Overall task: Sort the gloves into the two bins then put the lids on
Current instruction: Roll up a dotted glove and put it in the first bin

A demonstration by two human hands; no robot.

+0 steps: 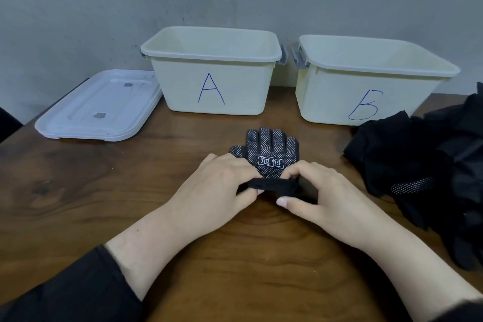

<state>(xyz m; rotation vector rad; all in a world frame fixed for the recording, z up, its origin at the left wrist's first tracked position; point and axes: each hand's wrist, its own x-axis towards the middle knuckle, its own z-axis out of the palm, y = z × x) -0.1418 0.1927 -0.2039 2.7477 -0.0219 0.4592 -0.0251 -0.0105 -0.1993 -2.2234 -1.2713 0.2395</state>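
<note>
Glove (271, 150) lies flat, dots up, on the tabletop (104, 204) before bins A (211, 91) and B (339, 97) — left hand (222, 180) and right hand (318, 191) pinch its cuff, fingers curled, probably to fold it. Pile (431, 165) waits at right — lids (99, 107) stacked left.

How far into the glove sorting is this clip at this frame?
Early. Done: nothing visible; what shows of bin A and bin B holds no gloves, though their floors are hidden. In hand: left hand and right hand both grip the cuff of a dotted black glove flat on the table. Left: the glove pile at right, then the stacked lids, off beside A.
</note>
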